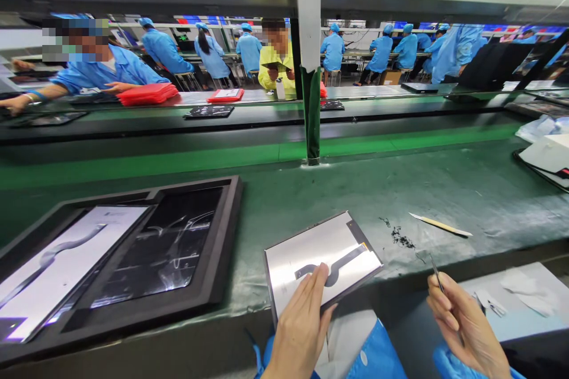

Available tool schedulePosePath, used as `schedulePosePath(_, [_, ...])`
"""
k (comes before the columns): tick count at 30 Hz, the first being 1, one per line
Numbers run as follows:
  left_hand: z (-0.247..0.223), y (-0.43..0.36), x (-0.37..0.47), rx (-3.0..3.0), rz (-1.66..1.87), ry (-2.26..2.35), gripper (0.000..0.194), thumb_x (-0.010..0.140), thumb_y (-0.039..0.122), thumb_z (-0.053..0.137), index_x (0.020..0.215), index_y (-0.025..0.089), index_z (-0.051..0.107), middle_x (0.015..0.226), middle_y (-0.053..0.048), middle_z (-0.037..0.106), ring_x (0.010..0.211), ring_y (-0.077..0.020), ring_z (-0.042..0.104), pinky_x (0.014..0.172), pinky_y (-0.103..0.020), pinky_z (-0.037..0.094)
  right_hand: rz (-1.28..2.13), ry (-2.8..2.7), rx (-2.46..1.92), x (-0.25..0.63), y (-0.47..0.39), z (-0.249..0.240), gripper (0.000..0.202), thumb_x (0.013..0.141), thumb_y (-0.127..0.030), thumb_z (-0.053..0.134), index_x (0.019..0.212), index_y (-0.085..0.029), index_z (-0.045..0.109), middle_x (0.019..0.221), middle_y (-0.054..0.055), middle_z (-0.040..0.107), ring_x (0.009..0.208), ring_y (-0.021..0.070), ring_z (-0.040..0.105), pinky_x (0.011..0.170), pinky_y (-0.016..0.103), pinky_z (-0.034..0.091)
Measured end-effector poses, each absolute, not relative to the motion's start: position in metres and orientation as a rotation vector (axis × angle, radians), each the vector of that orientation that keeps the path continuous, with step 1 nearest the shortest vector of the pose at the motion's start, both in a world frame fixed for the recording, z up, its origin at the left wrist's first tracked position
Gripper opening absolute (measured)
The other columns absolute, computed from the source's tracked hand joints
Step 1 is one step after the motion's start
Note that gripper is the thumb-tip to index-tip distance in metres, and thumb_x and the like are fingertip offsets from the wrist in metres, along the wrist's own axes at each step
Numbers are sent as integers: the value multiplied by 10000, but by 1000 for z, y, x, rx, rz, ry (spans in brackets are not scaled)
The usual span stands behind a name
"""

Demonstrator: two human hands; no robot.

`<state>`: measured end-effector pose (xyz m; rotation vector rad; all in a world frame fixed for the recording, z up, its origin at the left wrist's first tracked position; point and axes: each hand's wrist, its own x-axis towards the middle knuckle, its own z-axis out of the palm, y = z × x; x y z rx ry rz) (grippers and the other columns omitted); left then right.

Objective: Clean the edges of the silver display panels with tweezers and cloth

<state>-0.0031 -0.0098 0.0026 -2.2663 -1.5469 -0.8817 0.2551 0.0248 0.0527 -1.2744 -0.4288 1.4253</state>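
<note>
A display panel [284,254] with a silver back rests at the front edge of the green bench, partly over it. A dark flex cable [347,263] lies across its back. My left hand [302,323] grips the panel from its near side, fingers together on the back beside the cable, thumb at the lower edge. To the right, my right hand [462,320] is closed around slim metal tweezers [435,272], their tips pointing up and away. Small black scraps [402,238] lie near the tips, and a thin pale stick with a pointed end [440,225] lies beyond them.
At the left, a black foam tray [231,219] holds more panels. A post [312,112] rises from the bench in front of me. Tools and white paper lie on a lower surface [533,284] at the right. Co-workers sit beyond; red sheets [149,93] lie across the line.
</note>
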Motion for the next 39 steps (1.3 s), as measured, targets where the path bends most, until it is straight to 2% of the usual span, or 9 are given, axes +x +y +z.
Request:
schedulePosePath(6, [3, -10, -3, -2283, -886, -1549, 586, 1040, 226, 384, 1577, 121, 174, 1288, -98, 682, 1108, -228, 698, 947, -323, 570, 1471, -484, -1228, 271, 27, 48, 327, 580, -338, 900, 610, -175, 618, 526, -83, 399, 406, 18, 245, 348, 129, 287])
schedulePosePath(9, [4, -10, -3, -2288, -905, -1552, 593, 1037, 225, 399, 1578, 129, 177, 1291, -98, 680, 1113, -225, 695, 963, -317, 561, 1448, -462, -1240, 274, 28, 51, 362, 560, -324, 904, 574, -177, 573, 509, -86, 388, 399, 16, 244, 341, 128, 281])
schedulePosePath(15, [4, -11, -3, -2274, -904, -1565, 584, 1041, 230, 392, 1577, 134, 181, 1297, -88, 677, 1118, -225, 693, 964, -318, 560, 1372, -348, -1280, 270, 34, 65, 442, 406, -343, 954, 532, -168, 569, 477, -90, 390, 379, -3, 238, 317, 112, 283])
schedulePosePath(26, [5, -10, -3, -2283, -905, -1564, 585, 1040, 226, 388, 1578, 134, 178, 1297, -91, 677, 1116, -224, 694, 957, -318, 566, 1320, -431, -1287, 283, 38, 67, 440, 512, -400, 921, 544, -188, 537, 504, -80, 385, 394, 18, 226, 311, 132, 293])
schedulePosePath(31, [4, -10, -3, -2286, -893, -1572, 582, 1041, 223, 379, 1579, 135, 173, 1302, -90, 673, 1118, -223, 693, 952, -316, 568, 1307, -394, -1283, 294, 40, 73, 493, 466, -365, 939, 517, -203, 477, 496, -88, 356, 393, 24, 210, 312, 132, 339])
schedulePosePath(34, [5, -11, -3, -2282, -881, -1571, 579, 1045, 224, 366, 1580, 134, 164, 1300, -87, 675, 1119, -223, 693, 949, -316, 569, 1278, -364, -1288, 308, 40, 78, 531, 463, -397, 940, 494, -216, 442, 475, -83, 330, 395, 39, 207, 303, 152, 348])
schedulePosePath(39, [6, -11, -2, -2269, -857, -1555, 570, 1048, 223, 356, 1578, 123, 171, 1291, -86, 680, 1121, -220, 692, 952, -312, 564, 1124, -480, -1369, 320, 36, 84, 497, 457, -496, 934, 535, -212, 533, 491, -68, 381, 407, 43, 239, 307, 156, 301])
